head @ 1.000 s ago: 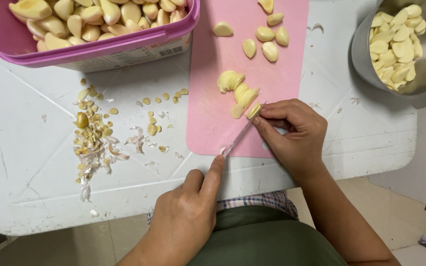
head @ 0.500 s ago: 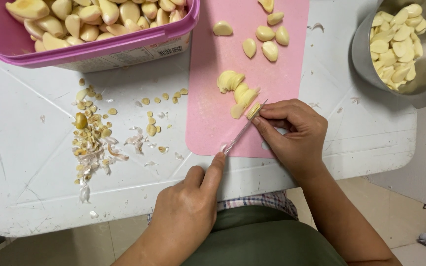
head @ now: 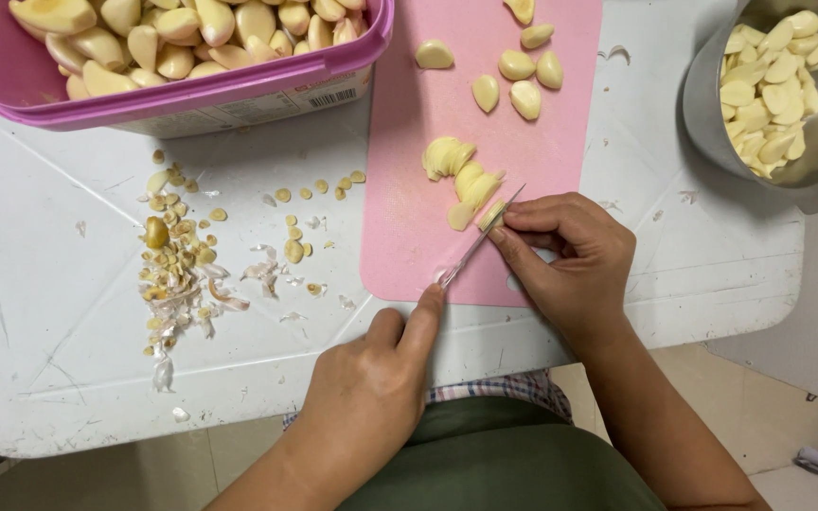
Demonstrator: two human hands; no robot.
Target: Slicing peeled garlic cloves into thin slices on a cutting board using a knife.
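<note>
At the far left a pink plastic tub [head: 239, 90] full of peeled garlic cloves [head: 172, 38] stands on the white table [head: 68, 360]. Near it, a scatter of garlic trimmings and papery skins [head: 182, 265] lies loose on the table. The left hand [head: 371, 388] rests at the near edge of the table, its grip closed around a small knife [head: 473, 248], the forefinger stretched along the back of the blade; the handle is hidden in the palm. The blade slants up and to the right across the near part of the pink cutting board [head: 409, 142]. Its tip meets a garlic clove [head: 492, 214] that the right hand [head: 570, 260] pinches between thumb and fingertips, the grip closed tight on it. Just beyond the clove, a small heap of garlic slices [head: 461, 175] lies on the board, and several whole cloves [head: 513, 80] sit farther off. At the far right, a steel bowl [head: 712, 123] holds more cut garlic [head: 769, 85].
</note>
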